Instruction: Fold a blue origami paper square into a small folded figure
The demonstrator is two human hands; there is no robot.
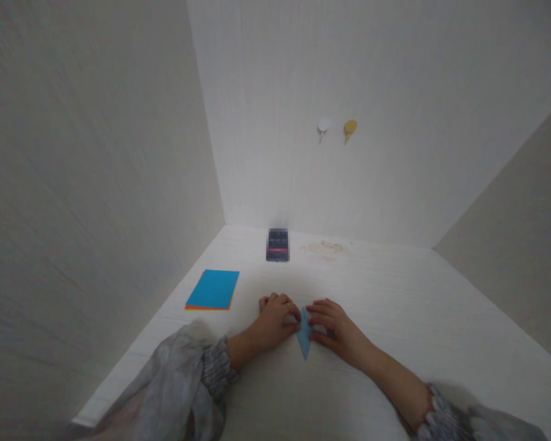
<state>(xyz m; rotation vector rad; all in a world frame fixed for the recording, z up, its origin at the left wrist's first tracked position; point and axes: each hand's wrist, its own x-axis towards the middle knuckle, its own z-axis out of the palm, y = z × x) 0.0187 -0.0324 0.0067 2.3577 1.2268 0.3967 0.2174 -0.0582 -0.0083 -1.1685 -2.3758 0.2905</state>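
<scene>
**Slim blue paper set lengthwise between two hands**

The folded light-blue paper (305,343) lies on the white table (395,294), right between the two hands, and it's the way it points that catches my eye. Its long axis runs near to far, with a sharp tip toward the person and the other end up among the fingertips. The near tip leans just a touch to the right.

The left hand (274,321) comes in from the left, its thumb and forefinger curled narrow at the paper's left edge. Whether they truly pinch it, I can't tell from here. The right hand (341,332) reaches in from the right, fingers and thumb set apart along the other edge, looking more like a light touch than a grip. Neither hand seems clearly nearer; both sets of fingertips are at the paper's sides, toward its far half, and the near point sticks out past them.

Off to the left, well apart from the paper, sits a square stack of sheets (212,289), bright blue on top with orange peeking out below. A small dark blurred item (278,245) lies at the far side, near the wall (275,153).
</scene>
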